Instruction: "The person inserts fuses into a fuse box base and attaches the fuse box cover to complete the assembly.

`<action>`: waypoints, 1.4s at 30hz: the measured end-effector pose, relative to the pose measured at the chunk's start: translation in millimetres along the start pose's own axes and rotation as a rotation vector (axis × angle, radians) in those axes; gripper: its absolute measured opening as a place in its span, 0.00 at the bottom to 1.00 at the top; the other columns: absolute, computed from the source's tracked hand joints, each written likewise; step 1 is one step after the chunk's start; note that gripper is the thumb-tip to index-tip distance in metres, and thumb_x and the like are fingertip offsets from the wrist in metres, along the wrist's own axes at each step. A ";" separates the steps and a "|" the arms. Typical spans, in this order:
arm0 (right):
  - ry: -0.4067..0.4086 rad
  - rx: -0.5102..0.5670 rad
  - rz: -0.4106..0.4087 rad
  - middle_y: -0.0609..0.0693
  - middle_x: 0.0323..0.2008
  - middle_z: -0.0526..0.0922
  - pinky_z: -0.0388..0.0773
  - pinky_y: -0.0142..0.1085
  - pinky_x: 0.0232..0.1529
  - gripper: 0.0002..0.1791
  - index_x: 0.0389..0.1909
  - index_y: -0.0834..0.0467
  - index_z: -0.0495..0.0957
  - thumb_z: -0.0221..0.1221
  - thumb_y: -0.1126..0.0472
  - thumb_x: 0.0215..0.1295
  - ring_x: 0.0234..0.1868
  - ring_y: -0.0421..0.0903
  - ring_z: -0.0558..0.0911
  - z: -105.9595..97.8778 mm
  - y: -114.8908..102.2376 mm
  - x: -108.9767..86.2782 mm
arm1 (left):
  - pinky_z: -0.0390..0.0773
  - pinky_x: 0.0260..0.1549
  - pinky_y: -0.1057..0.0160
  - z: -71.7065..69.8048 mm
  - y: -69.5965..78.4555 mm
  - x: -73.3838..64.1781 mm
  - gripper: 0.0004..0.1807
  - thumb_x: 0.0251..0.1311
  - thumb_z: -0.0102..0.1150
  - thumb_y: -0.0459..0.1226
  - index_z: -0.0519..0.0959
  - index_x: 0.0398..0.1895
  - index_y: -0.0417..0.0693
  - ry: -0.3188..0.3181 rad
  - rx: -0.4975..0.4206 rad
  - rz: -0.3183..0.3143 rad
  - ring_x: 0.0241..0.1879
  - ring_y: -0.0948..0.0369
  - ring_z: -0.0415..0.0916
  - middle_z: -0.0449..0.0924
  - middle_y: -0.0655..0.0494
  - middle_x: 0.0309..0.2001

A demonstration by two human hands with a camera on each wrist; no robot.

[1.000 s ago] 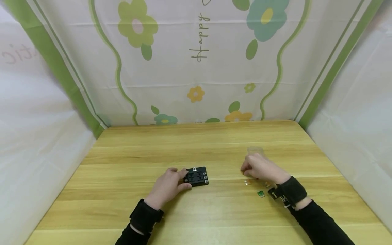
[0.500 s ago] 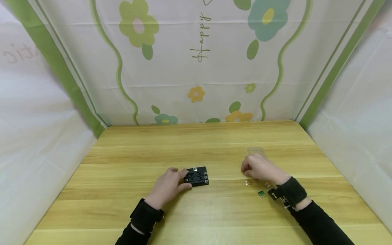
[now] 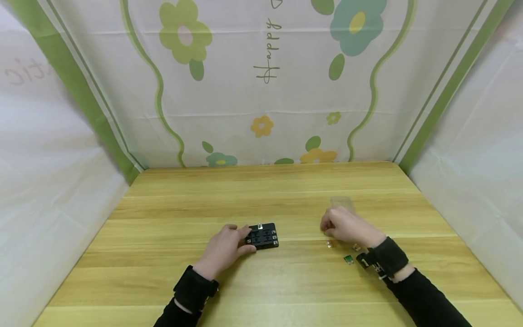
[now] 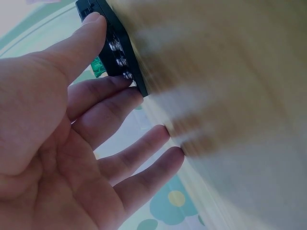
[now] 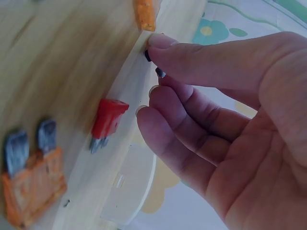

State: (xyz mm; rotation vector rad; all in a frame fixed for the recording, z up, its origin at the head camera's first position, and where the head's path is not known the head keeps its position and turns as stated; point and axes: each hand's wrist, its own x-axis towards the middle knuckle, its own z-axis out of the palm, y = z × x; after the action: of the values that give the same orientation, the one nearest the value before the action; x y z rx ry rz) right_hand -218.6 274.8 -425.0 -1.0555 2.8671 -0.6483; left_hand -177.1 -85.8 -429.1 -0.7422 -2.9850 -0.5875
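The black fuse block (image 3: 263, 238) sits against the left hand (image 3: 222, 250), well left of the right hand (image 3: 351, 225)

The left hand grips the block by its left end, thumb along the near side, while its ring and little fingers reach the table (image 3: 261, 290). The right hand pinches a small pronged piece (image 5: 160, 72); the thumb covers most of it, so its colour is uncertain.

What counts most, I judge, is the sideways gap: from the right hand, the block lies leftward and well apart, at about the same depth on the table. It looks wider across than deep, though the slanted view leaves its true long axis unsure.

Around the right hand lie a red fuse (image 5: 109, 120), an orange fuse (image 5: 36, 187) and, closer to the person, a green fuse (image 3: 348, 260). Just beyond that hand lies a clear piece (image 3: 341, 200), partly hidden by it.
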 end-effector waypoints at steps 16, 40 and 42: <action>0.006 0.003 -0.006 0.48 0.30 0.82 0.77 0.35 0.33 0.12 0.32 0.55 0.87 0.64 0.75 0.56 0.31 0.38 0.77 -1.6 -1.6 -0.9 | 0.74 0.49 0.41 2.5 -2.3 0.1 0.32 0.59 0.66 0.52 0.77 0.63 0.43 0.004 -0.002 0.003 0.60 0.39 0.69 0.76 0.43 0.59; 0.106 -0.046 -0.040 0.46 0.31 0.79 0.78 0.34 0.34 0.11 0.33 0.57 0.86 0.63 0.76 0.58 0.33 0.42 0.77 -0.8 -3.6 0.5 | 0.74 0.50 0.40 -0.6 -0.3 -1.6 0.32 0.59 0.66 0.51 0.77 0.62 0.42 -0.007 -0.007 0.003 0.60 0.39 0.69 0.76 0.44 0.60; 0.114 -0.052 -0.043 0.46 0.32 0.79 0.77 0.33 0.33 0.10 0.34 0.59 0.86 0.63 0.76 0.59 0.34 0.42 0.77 -0.2 -4.0 0.6 | 0.73 0.50 0.40 -0.1 -0.8 -1.6 0.32 0.59 0.66 0.51 0.77 0.62 0.42 -0.007 -0.008 0.003 0.60 0.39 0.69 0.76 0.43 0.60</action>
State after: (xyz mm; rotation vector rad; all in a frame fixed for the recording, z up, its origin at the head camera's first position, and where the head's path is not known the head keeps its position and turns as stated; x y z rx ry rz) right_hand -216.6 271.7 -423.1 -1.1251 2.9810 -0.6606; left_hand -176.1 -87.1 -429.5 -0.7510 -2.9896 -0.5975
